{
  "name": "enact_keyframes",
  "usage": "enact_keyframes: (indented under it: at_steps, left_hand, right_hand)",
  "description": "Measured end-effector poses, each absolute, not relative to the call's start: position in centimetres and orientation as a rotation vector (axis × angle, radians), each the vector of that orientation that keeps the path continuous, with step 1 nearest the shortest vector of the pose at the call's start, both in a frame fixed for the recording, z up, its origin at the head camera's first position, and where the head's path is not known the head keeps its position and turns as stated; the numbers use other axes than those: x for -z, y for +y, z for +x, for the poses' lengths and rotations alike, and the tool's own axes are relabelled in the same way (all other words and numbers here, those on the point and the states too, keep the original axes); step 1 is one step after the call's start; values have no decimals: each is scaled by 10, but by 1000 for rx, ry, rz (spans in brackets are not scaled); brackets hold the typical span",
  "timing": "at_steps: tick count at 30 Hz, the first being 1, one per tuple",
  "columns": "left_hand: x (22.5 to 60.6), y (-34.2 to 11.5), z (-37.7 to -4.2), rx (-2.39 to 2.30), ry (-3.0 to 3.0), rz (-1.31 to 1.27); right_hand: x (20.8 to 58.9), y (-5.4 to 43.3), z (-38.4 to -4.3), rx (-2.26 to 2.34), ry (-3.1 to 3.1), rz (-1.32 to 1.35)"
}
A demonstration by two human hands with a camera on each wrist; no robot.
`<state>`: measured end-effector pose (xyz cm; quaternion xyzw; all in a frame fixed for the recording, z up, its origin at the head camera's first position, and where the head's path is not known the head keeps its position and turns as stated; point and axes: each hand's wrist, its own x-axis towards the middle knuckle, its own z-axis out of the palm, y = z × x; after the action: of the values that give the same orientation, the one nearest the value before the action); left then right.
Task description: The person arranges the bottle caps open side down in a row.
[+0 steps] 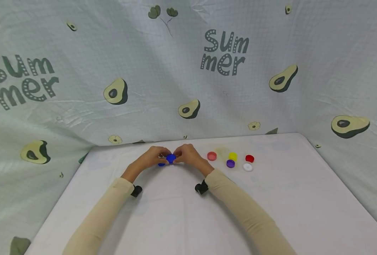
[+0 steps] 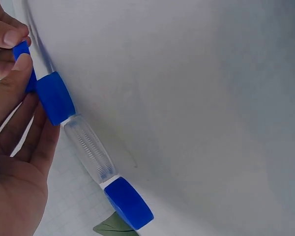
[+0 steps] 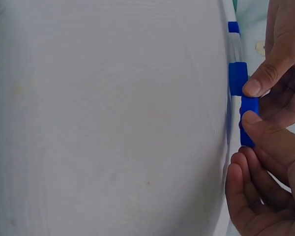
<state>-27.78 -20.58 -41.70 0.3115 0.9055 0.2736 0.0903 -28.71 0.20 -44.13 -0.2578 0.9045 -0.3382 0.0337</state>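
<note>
Both hands meet over the back of the table in the head view. Between them is a blue bottle cap (image 1: 170, 158), seen edge-on in the right wrist view (image 3: 250, 104). My left hand (image 1: 152, 157) pinches it from the left, thumb in front. From the other side, my right hand (image 1: 188, 154) pinches the same cap between thumb and fingers. Beside the left fingers, a second blue cap (image 2: 55, 98) touches or nearly touches the held one. Beyond it lie a clear ribbed plastic piece (image 2: 91, 148) and another blue cap (image 2: 129, 203); whether they are joined, I cannot tell.
Right of the hands lie a pink cap (image 1: 212, 156), a yellow cap (image 1: 233, 156), a purple cap (image 1: 230, 163), a red cap (image 1: 249, 158) and a white cap (image 1: 247, 166). A printed curtain (image 1: 156, 117) hangs behind the white table (image 1: 175, 219).
</note>
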Motion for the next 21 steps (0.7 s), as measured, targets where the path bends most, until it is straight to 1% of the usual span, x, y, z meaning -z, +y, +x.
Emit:
enact_keyframes:
  at_steps: [9, 21]
  left_hand:
    - [419, -207, -277, -763, 2729, 1034]
    - [427, -206, -279, -704, 2759, 931]
  right_hand:
    - [441, -2, -286, 1023, 2768, -711]
    - [440, -6, -289, 949, 2699, -662]
